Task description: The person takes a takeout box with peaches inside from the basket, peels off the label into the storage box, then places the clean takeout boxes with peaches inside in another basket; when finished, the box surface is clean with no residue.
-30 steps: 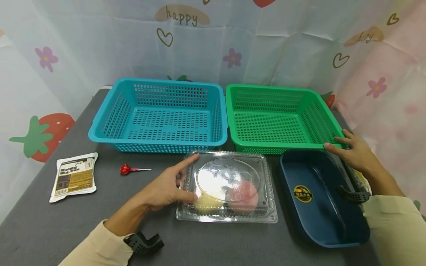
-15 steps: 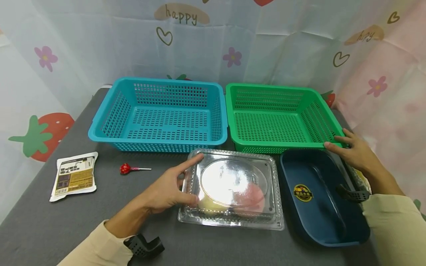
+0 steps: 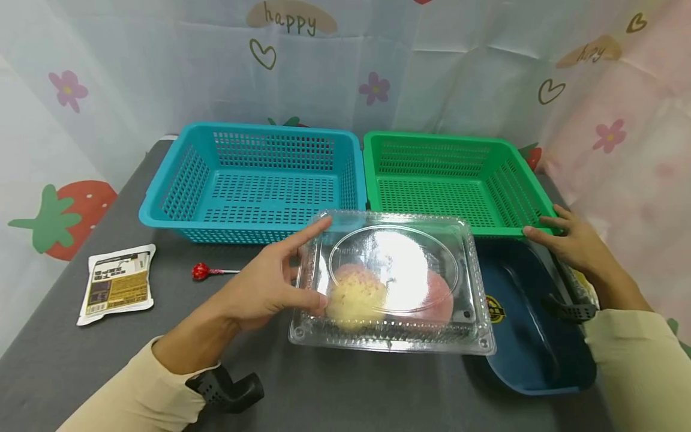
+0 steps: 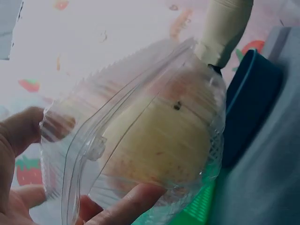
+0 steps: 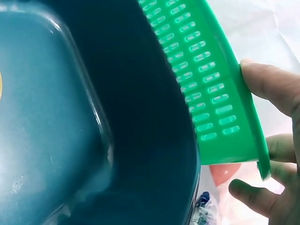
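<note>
My left hand (image 3: 264, 285) grips the left end of a clear plastic clamshell box (image 3: 469, 327), thumb on the near side and index finger stretched along the top edge. The box is raised over the table, overlapping the blue basin and both baskets in the head view. Through its plastic show a round yellow fruit with red speckles (image 3: 353, 303) and a pink fruit (image 3: 434, 300). In the left wrist view, the yellow fruit (image 4: 157, 140) lies close to my fingers. My right hand (image 3: 583, 243) touches the front right corner of the green basket (image 3: 529, 204) with spread fingers.
A blue perforated basket (image 3: 251, 231) stands left of the green one. The dark blue basin (image 3: 540, 336) sits at the right, with a shiny packet (image 3: 585, 285) partly hidden beside it. A lollipop (image 3: 201, 272) and a white-brown pouch (image 3: 119, 285) lie at left.
My left hand has lifted the clamshell box off the table, and the box has shifted right, over part of the basin. The right hand stays at the green basket's corner.
</note>
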Demonstrator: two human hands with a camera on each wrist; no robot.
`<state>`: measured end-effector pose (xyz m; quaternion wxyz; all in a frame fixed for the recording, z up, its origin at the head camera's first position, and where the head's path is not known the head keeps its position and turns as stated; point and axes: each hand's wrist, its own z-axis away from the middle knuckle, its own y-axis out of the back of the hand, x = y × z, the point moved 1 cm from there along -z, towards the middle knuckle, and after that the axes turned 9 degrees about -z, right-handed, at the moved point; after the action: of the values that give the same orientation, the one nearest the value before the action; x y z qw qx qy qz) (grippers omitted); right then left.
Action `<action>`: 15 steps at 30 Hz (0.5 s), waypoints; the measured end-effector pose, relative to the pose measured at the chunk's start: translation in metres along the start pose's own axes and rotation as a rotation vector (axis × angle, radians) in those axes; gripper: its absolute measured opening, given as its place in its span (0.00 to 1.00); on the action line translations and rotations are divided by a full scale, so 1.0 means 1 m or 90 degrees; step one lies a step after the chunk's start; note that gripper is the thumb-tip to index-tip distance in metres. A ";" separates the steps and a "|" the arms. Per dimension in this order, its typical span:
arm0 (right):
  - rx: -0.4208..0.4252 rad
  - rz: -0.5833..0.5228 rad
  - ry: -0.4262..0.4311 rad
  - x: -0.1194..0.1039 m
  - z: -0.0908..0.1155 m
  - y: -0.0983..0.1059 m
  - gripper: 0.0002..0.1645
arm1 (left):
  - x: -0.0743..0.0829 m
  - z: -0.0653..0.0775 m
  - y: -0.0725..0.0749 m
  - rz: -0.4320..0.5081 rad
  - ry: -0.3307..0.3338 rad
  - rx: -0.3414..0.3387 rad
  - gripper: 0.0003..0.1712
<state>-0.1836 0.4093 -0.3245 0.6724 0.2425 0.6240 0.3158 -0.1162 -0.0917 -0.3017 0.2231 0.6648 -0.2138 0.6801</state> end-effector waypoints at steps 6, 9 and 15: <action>-0.002 -0.003 -0.007 0.000 -0.002 0.000 0.46 | 0.031 -0.026 0.002 -0.044 -0.012 0.025 0.58; 0.005 0.001 -0.009 0.000 -0.003 0.000 0.46 | 0.045 -0.043 0.001 -0.042 -0.024 0.028 0.58; 0.027 -0.001 0.024 0.001 -0.004 0.001 0.37 | 0.068 -0.078 -0.005 -0.019 -0.044 0.025 0.57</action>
<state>-0.1876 0.4106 -0.3247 0.6555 0.2503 0.6430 0.3069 -0.1771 -0.0406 -0.2356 0.2128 0.6953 -0.1976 0.6575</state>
